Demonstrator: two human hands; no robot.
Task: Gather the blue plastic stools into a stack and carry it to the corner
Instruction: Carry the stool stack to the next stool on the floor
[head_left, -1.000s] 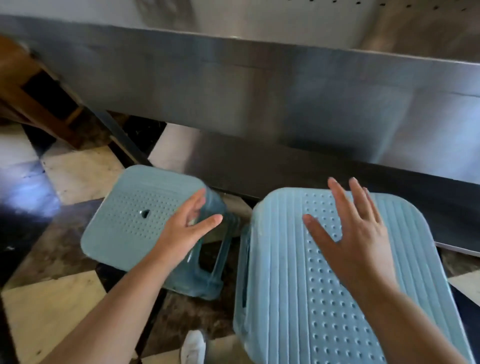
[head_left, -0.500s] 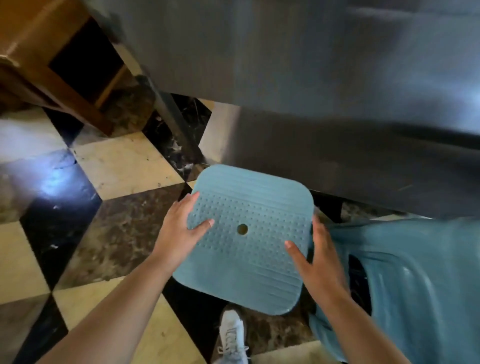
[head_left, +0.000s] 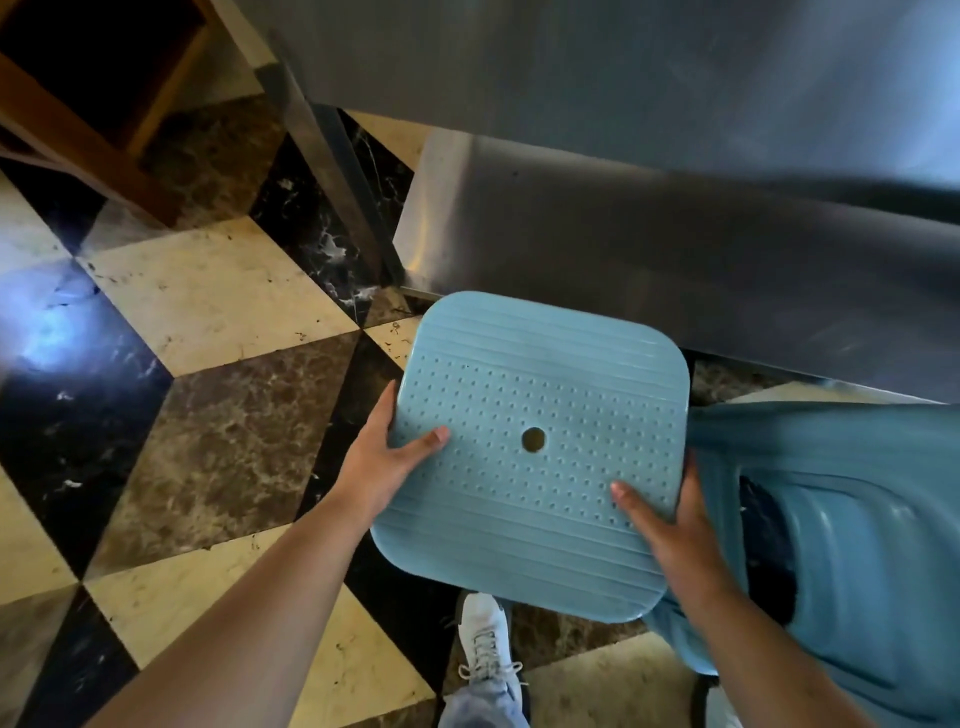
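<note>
A person holds a blue stool (head_left: 530, 452) by its seat, one hand on each side. The left hand (head_left: 382, 465) grips the left edge: the thumb lies flat on the dotted top, pointing right, while the fingers curl under the rim out of sight. The left forearm reaches in from the lower left, nearly straight. The right hand (head_left: 670, 514) clamps the right edge in the same way, thumb on top pointing up and left, fingers wrapped below the seat and hidden. The right forearm comes up from the lower right corner.

The seat faces the camera, with a small round hole near its middle, and sits in front of a grey metal counter (head_left: 649, 218). Whether its legs touch the floor cannot be told. A second blue stool (head_left: 841, 545) lies tipped just to the right, touching the right hand. Below, a white shoe (head_left: 485, 642) stands on the checkered marble floor (head_left: 218, 415). A wooden frame (head_left: 88, 119) occupies the upper left.
</note>
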